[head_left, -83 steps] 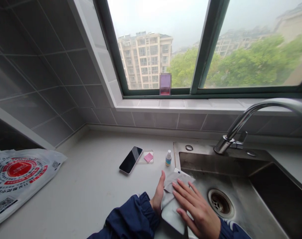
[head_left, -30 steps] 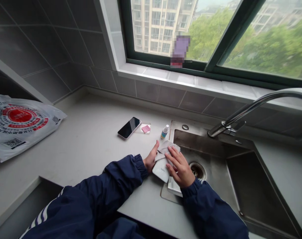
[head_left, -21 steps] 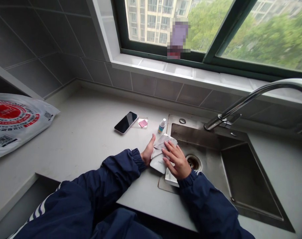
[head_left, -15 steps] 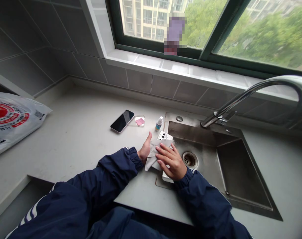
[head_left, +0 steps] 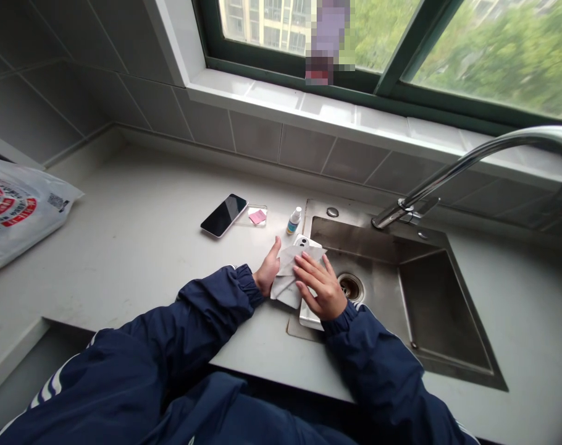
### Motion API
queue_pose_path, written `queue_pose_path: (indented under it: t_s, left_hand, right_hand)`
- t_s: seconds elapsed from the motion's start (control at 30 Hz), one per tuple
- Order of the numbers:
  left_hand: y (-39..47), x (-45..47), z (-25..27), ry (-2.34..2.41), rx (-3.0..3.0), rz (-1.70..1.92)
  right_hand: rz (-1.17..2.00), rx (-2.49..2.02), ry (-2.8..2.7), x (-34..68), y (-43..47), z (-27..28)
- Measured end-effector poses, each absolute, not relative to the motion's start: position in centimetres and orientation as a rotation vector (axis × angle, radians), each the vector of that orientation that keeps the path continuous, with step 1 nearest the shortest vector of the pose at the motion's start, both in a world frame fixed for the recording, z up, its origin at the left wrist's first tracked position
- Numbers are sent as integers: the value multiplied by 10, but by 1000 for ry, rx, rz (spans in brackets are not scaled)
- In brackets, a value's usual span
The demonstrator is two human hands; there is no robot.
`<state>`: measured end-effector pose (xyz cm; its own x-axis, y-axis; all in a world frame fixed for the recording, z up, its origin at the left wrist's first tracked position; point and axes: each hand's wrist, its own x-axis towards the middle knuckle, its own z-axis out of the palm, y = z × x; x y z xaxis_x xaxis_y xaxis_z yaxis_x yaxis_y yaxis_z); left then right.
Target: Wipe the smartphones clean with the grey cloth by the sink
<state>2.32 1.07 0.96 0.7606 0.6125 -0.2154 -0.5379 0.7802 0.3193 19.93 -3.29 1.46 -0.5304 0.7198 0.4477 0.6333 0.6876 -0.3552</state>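
One white phone [head_left: 304, 240] rests in the left hand [head_left: 266, 273], thumb along its side, above the desk [head_left: 160, 185] where it meets the left edge of the sink [head_left: 315, 210]. The right hand [head_left: 326, 292] presses a grey cloth [head_left: 290, 261] against the phone's back, fingers extended. This looks like wiping; another stroke would call for a steady left hold and light, even pressure.

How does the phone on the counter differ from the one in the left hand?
The counter phone shows its dark screen; the held phone shows its white camera side. The counter phone is uncovered; a grey cloth partly hides the held phone. The counter phone lies untouched; the left hand supports the held phone. Both are oblong.
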Motion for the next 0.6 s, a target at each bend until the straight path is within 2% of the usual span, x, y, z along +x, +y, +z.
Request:
queue_pose_path:
  t_s: [0.27, 0.6]
  left_hand:
    - [4, 23, 11, 335, 394, 381]
    - [5, 27, 8, 259, 326, 524]
  right_hand:
    - [123, -1228, -2256, 204, -29, 20]
    - [78, -1125, -2386, 202, -29, 18]
